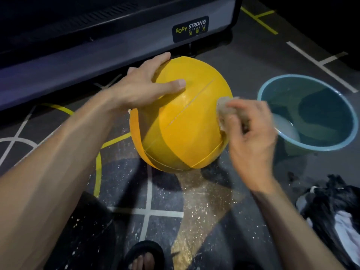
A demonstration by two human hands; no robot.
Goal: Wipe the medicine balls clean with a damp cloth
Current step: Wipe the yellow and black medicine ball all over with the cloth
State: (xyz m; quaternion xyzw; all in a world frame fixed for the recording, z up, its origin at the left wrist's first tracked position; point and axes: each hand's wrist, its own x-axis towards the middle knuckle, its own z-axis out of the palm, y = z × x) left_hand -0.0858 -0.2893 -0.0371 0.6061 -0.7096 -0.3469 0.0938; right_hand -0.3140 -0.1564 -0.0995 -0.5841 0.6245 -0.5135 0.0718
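- A large, round yellow-and-orange medicine ball (181,114) sits on the dark speckled rubber floor (124,191), just in front of a grey machine base (97,55) labelled "Body Strong".
- The left hand (144,86) lies on the ball's upper left, its grip spread, fingers straight.
- The right hand (251,133) has its grip curled round a crumpled pale damp cloth (226,112), pressed to the ball's right side.
- A light-blue plastic bucket (311,78) holding water stands just right of the ball.
- A dark heap of fabric (335,211) lies nearer, lower right.

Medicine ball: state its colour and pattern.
Yellow medicine ball with darker orange-yellow panels and thin pale seam lines, seen in the head view.
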